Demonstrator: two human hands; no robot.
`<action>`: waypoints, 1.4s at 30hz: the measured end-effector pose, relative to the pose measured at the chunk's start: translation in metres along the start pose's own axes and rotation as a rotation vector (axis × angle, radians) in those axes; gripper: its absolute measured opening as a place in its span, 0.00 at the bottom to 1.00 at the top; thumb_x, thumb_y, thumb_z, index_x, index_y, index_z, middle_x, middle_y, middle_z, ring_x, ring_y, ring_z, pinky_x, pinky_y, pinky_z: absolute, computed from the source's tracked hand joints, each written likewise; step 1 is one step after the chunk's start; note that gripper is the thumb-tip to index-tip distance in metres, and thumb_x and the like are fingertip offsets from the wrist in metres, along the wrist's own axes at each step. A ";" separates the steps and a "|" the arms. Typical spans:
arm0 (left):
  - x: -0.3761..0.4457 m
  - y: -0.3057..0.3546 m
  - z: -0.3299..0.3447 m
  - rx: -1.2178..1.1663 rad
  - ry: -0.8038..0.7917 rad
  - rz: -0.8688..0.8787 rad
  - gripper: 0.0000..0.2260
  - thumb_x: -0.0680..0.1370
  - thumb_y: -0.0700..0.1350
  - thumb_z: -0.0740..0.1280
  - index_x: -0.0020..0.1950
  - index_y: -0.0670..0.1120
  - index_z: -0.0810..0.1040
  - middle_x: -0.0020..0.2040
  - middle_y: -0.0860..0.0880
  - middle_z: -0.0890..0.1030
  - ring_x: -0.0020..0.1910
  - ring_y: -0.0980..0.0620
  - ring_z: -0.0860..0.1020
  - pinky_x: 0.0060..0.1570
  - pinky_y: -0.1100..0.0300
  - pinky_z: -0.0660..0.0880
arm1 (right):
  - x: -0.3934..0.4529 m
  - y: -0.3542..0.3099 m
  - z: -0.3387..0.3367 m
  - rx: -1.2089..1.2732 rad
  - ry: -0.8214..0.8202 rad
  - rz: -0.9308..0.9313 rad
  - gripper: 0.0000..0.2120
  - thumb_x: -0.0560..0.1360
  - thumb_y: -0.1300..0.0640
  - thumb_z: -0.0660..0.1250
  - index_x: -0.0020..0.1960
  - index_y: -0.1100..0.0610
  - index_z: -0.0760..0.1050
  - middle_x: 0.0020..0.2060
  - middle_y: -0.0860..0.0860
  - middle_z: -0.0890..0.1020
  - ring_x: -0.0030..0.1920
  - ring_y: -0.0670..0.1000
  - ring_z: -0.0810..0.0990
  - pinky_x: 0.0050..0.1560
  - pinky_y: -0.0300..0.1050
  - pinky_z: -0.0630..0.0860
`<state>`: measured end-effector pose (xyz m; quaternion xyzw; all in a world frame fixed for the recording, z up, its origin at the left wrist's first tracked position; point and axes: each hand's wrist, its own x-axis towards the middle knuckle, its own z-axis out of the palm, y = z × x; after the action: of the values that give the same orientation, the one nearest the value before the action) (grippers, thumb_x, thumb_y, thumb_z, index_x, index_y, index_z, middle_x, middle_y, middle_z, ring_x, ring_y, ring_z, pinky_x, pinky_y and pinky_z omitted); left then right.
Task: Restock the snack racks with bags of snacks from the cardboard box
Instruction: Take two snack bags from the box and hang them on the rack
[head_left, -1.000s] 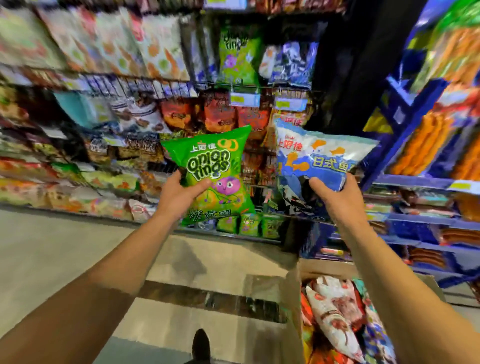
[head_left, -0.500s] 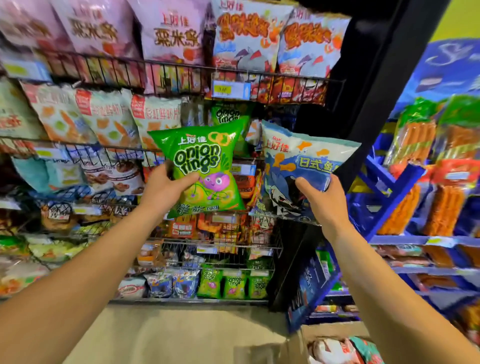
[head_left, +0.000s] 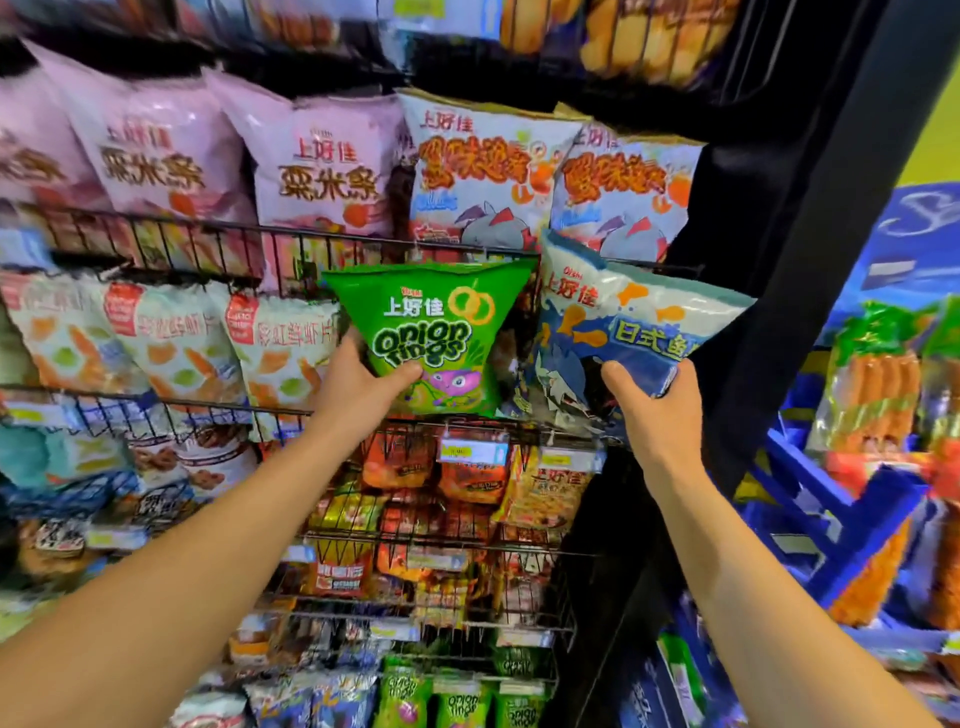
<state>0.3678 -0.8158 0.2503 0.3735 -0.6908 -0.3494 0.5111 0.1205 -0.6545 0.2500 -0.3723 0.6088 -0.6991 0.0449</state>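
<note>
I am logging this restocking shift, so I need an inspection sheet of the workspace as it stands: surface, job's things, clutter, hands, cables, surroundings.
Surface: wire snack racks, tiers packed with bags.
Job's things: green onion rings bag and blue and white bag, both held up in front of the middle tier; cardboard box not in view.
Clutter: nothing seen.
Hands: left hand grips the green onion rings bag at its lower left; right hand grips the blue and white bag from below.
Cables: nothing seen.
Surroundings: black post, blue rack at right.
</note>
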 end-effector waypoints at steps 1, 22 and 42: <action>0.004 -0.008 0.008 0.012 -0.011 -0.004 0.22 0.74 0.40 0.75 0.65 0.45 0.71 0.56 0.50 0.79 0.55 0.51 0.77 0.53 0.61 0.70 | 0.004 0.004 0.002 0.002 0.000 -0.007 0.17 0.74 0.57 0.74 0.59 0.54 0.72 0.47 0.40 0.78 0.41 0.30 0.77 0.40 0.24 0.70; 0.086 -0.089 0.045 0.078 -0.227 -0.390 0.47 0.58 0.62 0.79 0.70 0.42 0.71 0.64 0.45 0.79 0.61 0.43 0.78 0.62 0.46 0.75 | 0.012 0.057 0.031 0.014 0.001 -0.049 0.23 0.73 0.63 0.75 0.64 0.54 0.71 0.55 0.44 0.81 0.51 0.38 0.81 0.48 0.28 0.74; 0.079 -0.084 0.064 -0.079 -0.032 -0.217 0.15 0.77 0.44 0.73 0.60 0.47 0.72 0.51 0.53 0.80 0.52 0.51 0.79 0.52 0.57 0.77 | 0.005 0.061 0.033 0.008 0.028 -0.073 0.21 0.74 0.65 0.73 0.65 0.60 0.71 0.52 0.44 0.81 0.51 0.36 0.81 0.49 0.30 0.74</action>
<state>0.3037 -0.9188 0.1983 0.4200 -0.6401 -0.4354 0.4736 0.1118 -0.6995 0.1973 -0.3844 0.5924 -0.7079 0.0124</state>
